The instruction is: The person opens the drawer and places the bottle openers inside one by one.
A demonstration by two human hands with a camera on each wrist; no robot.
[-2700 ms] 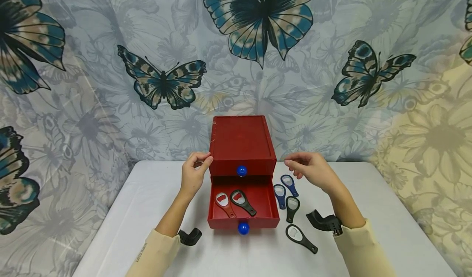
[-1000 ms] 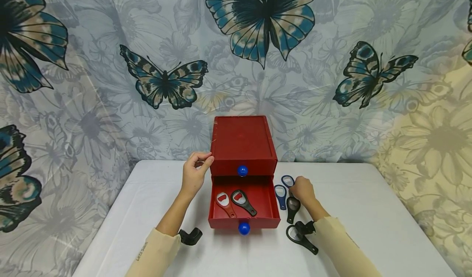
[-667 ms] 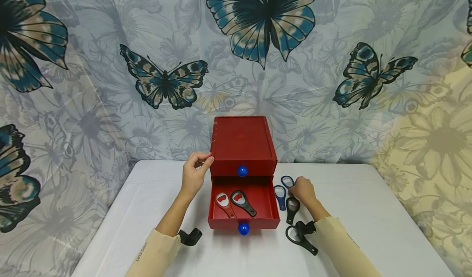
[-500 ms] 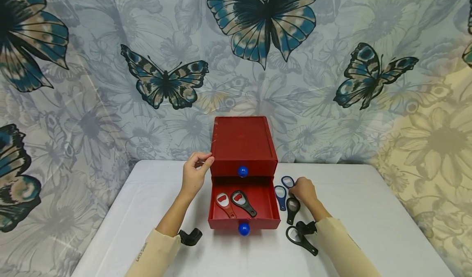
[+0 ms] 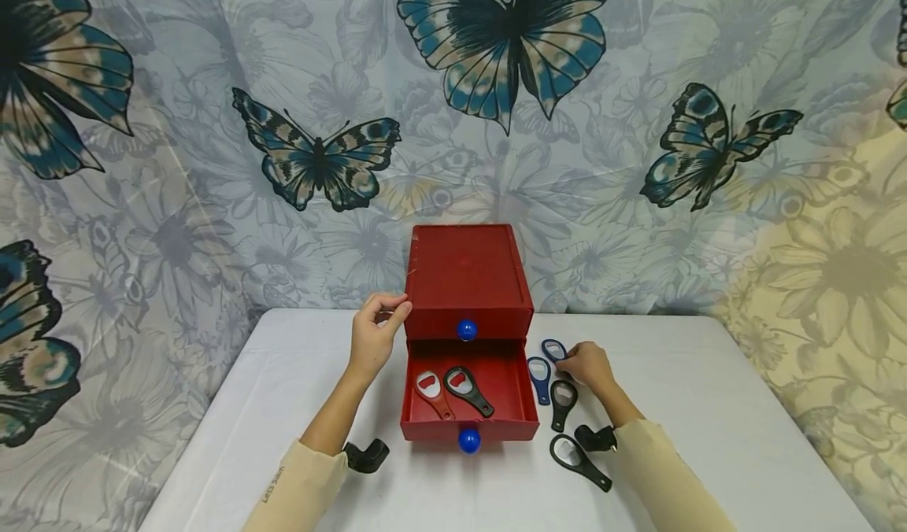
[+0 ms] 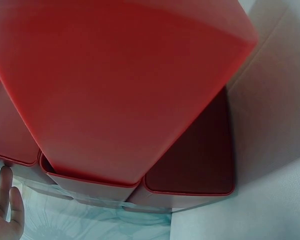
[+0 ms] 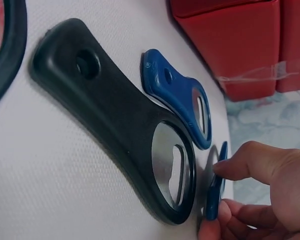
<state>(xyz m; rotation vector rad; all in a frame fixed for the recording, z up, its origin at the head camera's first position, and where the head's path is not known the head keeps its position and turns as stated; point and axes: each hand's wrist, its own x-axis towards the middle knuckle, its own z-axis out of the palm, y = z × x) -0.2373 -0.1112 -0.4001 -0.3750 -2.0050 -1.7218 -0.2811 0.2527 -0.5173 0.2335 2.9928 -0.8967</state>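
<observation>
Reaching forward with left arm (image 5: pixel 329 418) and right arm (image 5: pixel 623 406), well apart. Holding left hand (image 5: pixel 372 331) raised with fingers (image 6: pixel 4 186) loosely extended; pinching between thumb (image 7: pixel 242 164) and fingers of right hand (image 5: pixel 591 367), turned inward.

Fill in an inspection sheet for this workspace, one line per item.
Surface: white table.
Job's things: red drawer unit, lower drawer open, holding a red opener and a green-black opener; on the table, flat blue opener, farther black opener, nearer black opener.
Clutter: nothing seen.
Hands: right hand pinches another blue opener; left hand at the unit's left edge, contact unclear.
Cables: nothing seen.
Surroundings: butterfly-print cloth behind.
</observation>
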